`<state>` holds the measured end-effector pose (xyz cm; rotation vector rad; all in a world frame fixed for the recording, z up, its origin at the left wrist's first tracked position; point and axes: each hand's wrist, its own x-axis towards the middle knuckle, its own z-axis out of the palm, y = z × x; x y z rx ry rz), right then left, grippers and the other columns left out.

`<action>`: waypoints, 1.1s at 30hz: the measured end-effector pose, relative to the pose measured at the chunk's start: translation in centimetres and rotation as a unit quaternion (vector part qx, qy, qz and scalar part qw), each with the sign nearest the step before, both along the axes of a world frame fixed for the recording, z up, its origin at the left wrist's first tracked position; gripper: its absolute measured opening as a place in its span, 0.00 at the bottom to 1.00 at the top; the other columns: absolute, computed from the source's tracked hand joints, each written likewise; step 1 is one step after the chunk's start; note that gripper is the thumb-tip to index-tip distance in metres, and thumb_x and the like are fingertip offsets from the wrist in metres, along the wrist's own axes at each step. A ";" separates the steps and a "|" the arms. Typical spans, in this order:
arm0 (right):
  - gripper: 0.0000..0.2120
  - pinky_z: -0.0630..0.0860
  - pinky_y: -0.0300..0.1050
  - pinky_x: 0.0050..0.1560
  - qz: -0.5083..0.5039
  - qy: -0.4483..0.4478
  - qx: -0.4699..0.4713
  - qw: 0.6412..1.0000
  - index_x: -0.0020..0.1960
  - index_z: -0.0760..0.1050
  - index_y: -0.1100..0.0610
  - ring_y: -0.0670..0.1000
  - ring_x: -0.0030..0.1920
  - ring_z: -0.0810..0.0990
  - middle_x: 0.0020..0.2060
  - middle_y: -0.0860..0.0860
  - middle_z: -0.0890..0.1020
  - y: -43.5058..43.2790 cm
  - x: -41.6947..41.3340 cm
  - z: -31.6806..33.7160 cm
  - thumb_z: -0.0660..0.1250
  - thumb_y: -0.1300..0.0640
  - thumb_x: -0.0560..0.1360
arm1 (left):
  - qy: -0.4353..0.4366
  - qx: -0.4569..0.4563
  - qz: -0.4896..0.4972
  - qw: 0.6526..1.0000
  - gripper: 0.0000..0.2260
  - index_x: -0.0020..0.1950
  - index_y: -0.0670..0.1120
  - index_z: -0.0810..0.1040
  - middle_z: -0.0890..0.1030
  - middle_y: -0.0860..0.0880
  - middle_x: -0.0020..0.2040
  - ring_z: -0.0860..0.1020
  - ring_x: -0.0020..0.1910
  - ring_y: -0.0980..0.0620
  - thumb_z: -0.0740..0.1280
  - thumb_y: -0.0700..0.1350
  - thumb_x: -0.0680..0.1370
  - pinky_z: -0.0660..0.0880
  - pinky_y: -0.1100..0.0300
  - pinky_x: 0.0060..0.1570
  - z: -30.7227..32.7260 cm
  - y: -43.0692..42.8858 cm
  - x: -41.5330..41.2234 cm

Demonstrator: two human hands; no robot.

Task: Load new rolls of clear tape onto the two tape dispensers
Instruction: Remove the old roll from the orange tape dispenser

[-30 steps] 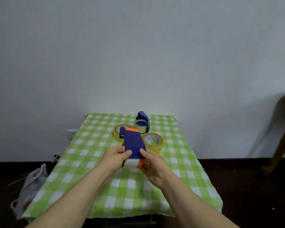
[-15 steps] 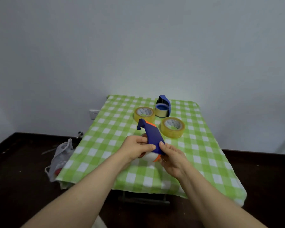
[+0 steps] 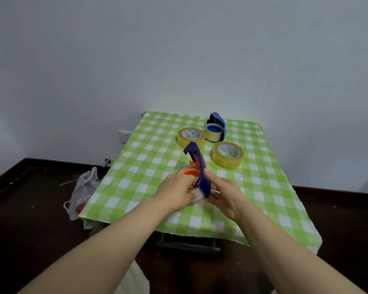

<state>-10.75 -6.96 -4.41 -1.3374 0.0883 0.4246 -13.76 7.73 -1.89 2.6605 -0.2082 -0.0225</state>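
Viewing from the head camera: both bare forearms are reaching forward over the near edge of a table (image 3: 263,209) covered in a green-and-white checked cloth.
Left hand (image 3: 175,193): it is curling its fingers around the lower left side of the held dispenser, closing on the pale roll core there; the fingertips are hidden behind the plastic.
Right hand (image 3: 225,194): it is gripping the blue body from the right, thumb lying along the frame, fingers wrapping underneath.
Held dispenser (image 3: 198,166): it is standing tilted above the table's near-middle, blue handle pointing up and away, orange hub facing left; whether it is touching the cloth cannot be told.
Second dispenser (image 3: 217,127): it is sitting near the far edge of the table, blue, with a roll already showing in it, untouched by either hand.
Left tape roll (image 3: 190,136): it is lying flat, yellowish-clear, just beside the second dispenser on its left.
Right tape roll (image 3: 228,154): it is lying flat toward the right edge, nearer than the second dispenser and apart from it.
Plastic bag (image 3: 83,187): it is slumping on the dark floor beside the table's left near corner.
Wall socket (image 3: 125,136): it is showing on the wall past the table's left edge.
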 end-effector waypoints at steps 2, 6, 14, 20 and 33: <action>0.16 0.77 0.43 0.41 0.001 -0.017 -0.054 0.998 0.47 0.79 0.62 0.50 0.36 0.80 0.35 0.53 0.82 0.4 -0.1 0.3 0.73 0.50 0.69 | -0.018 0.078 -0.009 0.997 0.10 0.56 0.48 0.76 0.80 0.47 0.56 0.75 0.58 0.42 0.66 0.46 0.75 0.73 0.52 0.54 -0.2 -0.2 -0.3; 0.09 0.77 0.48 0.42 -0.022 -0.003 -0.062 0.998 0.38 0.77 0.60 0.52 0.33 0.74 0.28 0.52 0.75 0.8 -0.1 0.2 0.74 0.57 0.66 | -0.054 0.158 -0.017 0.986 0.12 0.61 0.49 0.74 0.79 0.45 0.59 0.70 0.65 0.42 0.62 0.47 0.78 0.64 0.57 0.60 -0.8 -0.4 -0.5; 0.11 0.78 0.59 0.56 -0.009 0.085 0.061 0.994 0.46 0.78 0.64 0.56 0.40 0.78 0.39 0.61 0.75 -0.5 -0.1 -1.0 0.74 0.59 0.67 | -0.081 0.088 -0.037 0.992 0.17 0.63 0.53 0.75 0.80 0.50 0.60 0.71 0.66 0.47 0.63 0.52 0.74 0.62 0.59 0.65 -0.9 0.1 -0.7; 0.11 0.77 0.59 0.58 -0.013 0.089 0.037 0.995 0.45 0.77 0.62 0.55 0.38 0.79 0.29 0.54 0.78 -0.5 0.0 -1.0 0.74 0.58 0.67 | -0.075 0.003 0.016 0.997 0.41 0.75 0.49 0.56 0.59 0.48 0.73 0.58 0.73 0.48 0.72 0.54 0.68 0.64 0.57 0.66 -0.7 -0.2 -0.4; 0.10 0.77 0.53 0.49 -0.014 0.067 0.020 0.997 0.49 0.80 0.57 0.54 0.38 0.79 0.36 0.56 0.81 -1.4 -0.1 -0.7 0.70 0.54 0.71 | 0.013 0.016 0.041 0.999 0.51 0.78 0.46 0.45 0.60 0.48 0.74 0.61 0.73 0.48 0.74 0.53 0.65 0.67 0.54 0.65 -0.6 0.0 0.8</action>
